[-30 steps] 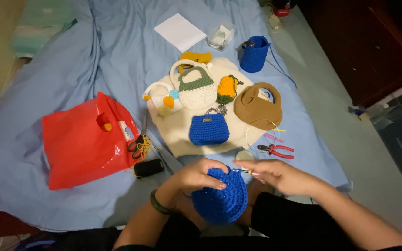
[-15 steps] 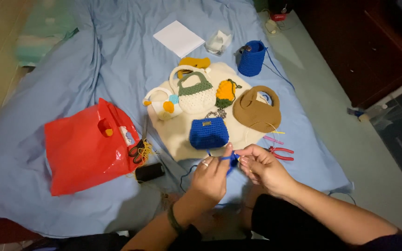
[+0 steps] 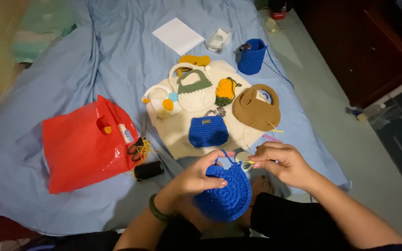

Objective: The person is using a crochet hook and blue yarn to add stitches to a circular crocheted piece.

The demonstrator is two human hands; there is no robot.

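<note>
My left hand [image 3: 196,175] grips the top edge of a round blue crocheted piece [image 3: 225,195] that hangs over my lap. My right hand [image 3: 282,162] pinches a thin yellow-handled crochet hook [image 3: 253,162] just right of the piece's rim, with a strand of blue yarn running up between the two hands. A dark green bracelet [image 3: 156,210] circles my left wrist. Both hands are close together, above the near edge of the blue bedsheet [image 3: 94,56].
On a cream cloth [image 3: 175,132] lie a small blue crocheted bag [image 3: 208,132], a brown one [image 3: 256,109], a green-and-white one [image 3: 194,90] and an orange-green piece [image 3: 224,91]. A red plastic bag [image 3: 84,144], scissors [image 3: 138,148], a blue yarn holder [image 3: 251,56] and white paper [image 3: 178,35] lie around.
The blue piece has come back up into full view in my left hand after dropping low. My right hand has shifted rightward with the hook.
</note>
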